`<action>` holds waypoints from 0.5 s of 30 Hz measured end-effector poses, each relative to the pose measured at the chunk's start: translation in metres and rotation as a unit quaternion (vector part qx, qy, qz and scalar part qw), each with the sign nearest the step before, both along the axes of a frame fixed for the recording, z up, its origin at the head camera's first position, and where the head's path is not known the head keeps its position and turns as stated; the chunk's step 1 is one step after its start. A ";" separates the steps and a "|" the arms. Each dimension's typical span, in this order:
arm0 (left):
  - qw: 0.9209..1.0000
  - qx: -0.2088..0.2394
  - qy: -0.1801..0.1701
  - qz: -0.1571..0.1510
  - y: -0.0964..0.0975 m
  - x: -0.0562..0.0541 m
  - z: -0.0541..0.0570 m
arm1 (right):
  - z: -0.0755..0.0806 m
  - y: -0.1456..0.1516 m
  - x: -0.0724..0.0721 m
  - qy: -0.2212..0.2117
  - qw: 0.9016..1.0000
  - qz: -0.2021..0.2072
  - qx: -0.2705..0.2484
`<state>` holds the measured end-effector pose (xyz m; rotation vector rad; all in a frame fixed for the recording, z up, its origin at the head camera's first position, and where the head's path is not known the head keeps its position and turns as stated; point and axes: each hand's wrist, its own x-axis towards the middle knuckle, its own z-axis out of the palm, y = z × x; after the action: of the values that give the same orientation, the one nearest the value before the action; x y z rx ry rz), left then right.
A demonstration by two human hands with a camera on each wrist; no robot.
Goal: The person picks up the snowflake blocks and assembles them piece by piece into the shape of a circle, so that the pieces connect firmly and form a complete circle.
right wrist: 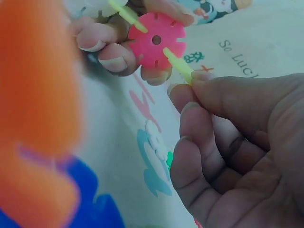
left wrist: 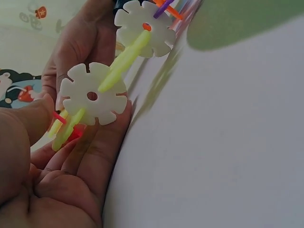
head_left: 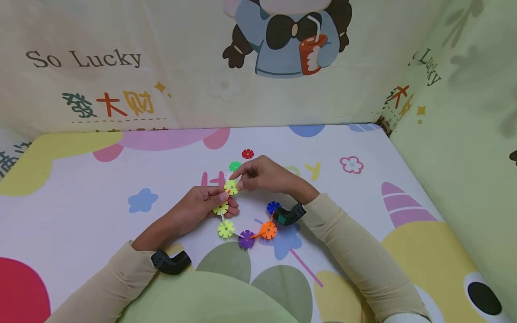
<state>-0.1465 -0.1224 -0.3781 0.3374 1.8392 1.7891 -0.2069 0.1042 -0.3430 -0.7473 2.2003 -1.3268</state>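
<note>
A chain of interlocking notched plastic discs hangs between the hands. My left hand [head_left: 203,199] pinches a pink notched disc [right wrist: 145,50] in it between thumb and fingers. Thumb and index finger of my right hand [head_left: 268,177] pinch a yellow notched disc [head_left: 231,186], seated edge-on in a slot of the pink one in the right wrist view. From the left hand the chain runs down through more yellow discs [head_left: 226,229], then a purple disc [head_left: 244,242], an orange disc [head_left: 268,230] and a blue disc [head_left: 272,206]. White discs [left wrist: 76,85] link the yellow ones.
Just beyond the right fingertips lie a loose green disc [head_left: 234,166] and a loose red disc [head_left: 247,154]. A patterned cloth [head_left: 101,215] covers the table. Printed curtains [head_left: 194,103] rise along its back and right edges. Each wrist wears a black band [head_left: 171,264].
</note>
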 end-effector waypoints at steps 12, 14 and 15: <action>0.999 0.025 -0.038 0.011 -0.001 0.001 0.000 | -0.003 0.006 -0.009 0.026 0.999 -0.024 0.010; 0.999 0.030 -0.038 0.010 -0.001 0.001 0.001 | -0.003 0.007 -0.012 0.041 0.998 -0.048 0.016; 0.999 0.034 -0.040 0.012 -0.002 0.001 0.001 | -0.003 0.007 -0.014 0.047 0.997 -0.060 0.018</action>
<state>-0.1453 -0.1243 -0.3769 0.2668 1.7372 1.8571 -0.2205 0.1111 -0.3458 -0.6881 2.3700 -1.3306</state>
